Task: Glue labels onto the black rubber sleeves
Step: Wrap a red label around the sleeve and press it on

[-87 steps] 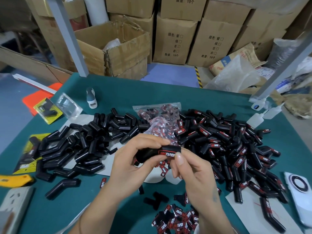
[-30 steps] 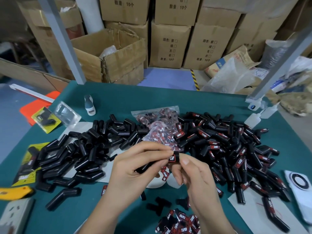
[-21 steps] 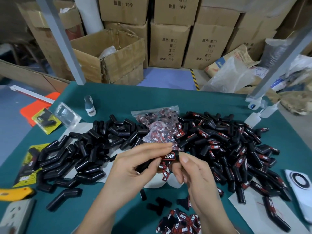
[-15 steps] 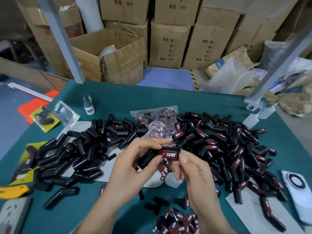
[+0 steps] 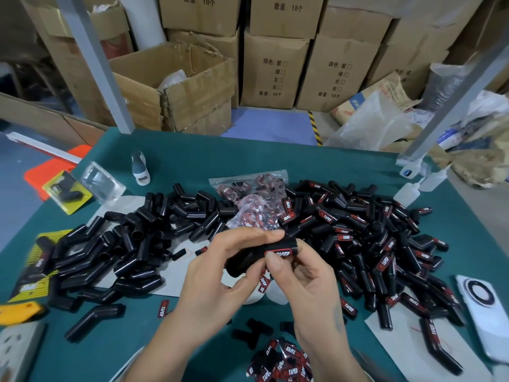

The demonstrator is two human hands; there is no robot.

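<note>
Half of the black sleeve is hidden under my left hand, whose curled fingers wrap it above the bench. My right hand pinches the far end, thumb pressed on the red label, its lettering partly covered. Both forearms are cut off at the near edge.
</note>
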